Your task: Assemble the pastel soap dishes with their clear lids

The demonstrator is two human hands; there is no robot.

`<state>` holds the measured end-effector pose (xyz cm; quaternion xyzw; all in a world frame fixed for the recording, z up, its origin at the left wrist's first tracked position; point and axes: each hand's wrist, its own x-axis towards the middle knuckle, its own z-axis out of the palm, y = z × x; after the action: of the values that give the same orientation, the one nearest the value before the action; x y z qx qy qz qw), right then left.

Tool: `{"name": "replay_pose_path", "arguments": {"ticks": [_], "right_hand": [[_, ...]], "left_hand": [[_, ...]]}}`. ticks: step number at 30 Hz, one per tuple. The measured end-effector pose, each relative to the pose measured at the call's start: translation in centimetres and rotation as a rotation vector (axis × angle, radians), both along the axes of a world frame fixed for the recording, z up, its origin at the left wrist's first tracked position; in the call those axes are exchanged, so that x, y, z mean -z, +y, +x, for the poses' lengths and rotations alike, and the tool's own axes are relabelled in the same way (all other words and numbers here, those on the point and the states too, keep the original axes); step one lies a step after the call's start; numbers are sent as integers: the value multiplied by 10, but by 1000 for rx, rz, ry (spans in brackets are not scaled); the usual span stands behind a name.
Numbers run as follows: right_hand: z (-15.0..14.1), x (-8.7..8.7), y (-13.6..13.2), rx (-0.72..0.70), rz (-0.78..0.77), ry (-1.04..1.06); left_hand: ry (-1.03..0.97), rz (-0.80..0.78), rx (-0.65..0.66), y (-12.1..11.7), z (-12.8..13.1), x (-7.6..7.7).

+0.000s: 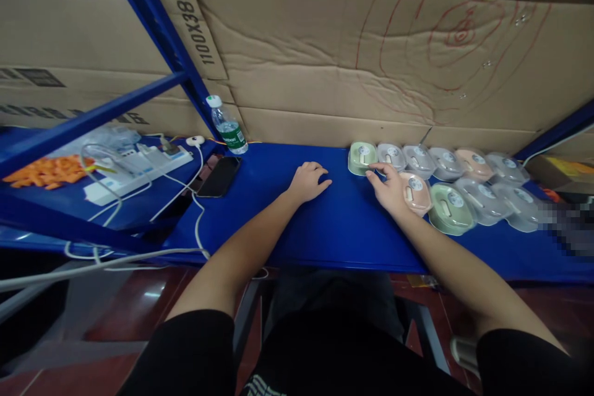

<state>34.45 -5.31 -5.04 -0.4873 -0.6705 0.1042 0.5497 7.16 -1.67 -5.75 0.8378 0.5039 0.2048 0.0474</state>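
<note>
My left hand point(310, 182) lies on the blue tabletop, thumb apart from the loosely curled fingers, holding nothing. To the right, my right hand point(388, 189) reaches in with thumb and fingers parted at the right edge of a green lidded container point(362, 159). Whether the fingertips touch it I cannot tell. Just beyond that hand stands a grey lidded container point(391, 156), partly covered by the fingers. Beside the wrist are a peach lidded container point(416, 193) and another green one point(451, 208).
Several more grey and peach containers point(474, 164) stand in two rows at right. A water bottle point(229, 127) and a black phone point(219, 177) are at left, near white cables and a power strip point(139, 176). Orange pieces point(49, 172) lie beyond a blue frame. Cardboard point(297, 43) walls the back.
</note>
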Motion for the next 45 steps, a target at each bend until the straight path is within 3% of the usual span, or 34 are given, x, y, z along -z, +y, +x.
{"name": "replay_pose_path", "arguments": {"ticks": [9, 18, 25, 28, 32, 34, 39, 45], "right_hand": [[6, 4, 2, 100, -9, 38], [-7, 11, 14, 43, 40, -530], [-37, 13, 39, 200, -83, -752], [-39, 16, 41, 180, -43, -721], [-32, 14, 40, -19, 77, -598], [-31, 13, 41, -50, 106, -542], [-30, 12, 44, 9, -13, -439], [-28, 8, 35, -124, -36, -376]], "left_hand": [[-24, -23, 20, -3, 2, 1], [-72, -58, 6, -4, 12, 3], [-133, -100, -35, -8, 16, -1], [-183, -126, -92, -9, 18, -3], [-260, -112, -132, -15, 19, -5], [-288, -124, -128, -17, 18, -6], [-341, -180, -141, -13, 10, -4], [-311, -187, -80, -6, 8, -2]]}}
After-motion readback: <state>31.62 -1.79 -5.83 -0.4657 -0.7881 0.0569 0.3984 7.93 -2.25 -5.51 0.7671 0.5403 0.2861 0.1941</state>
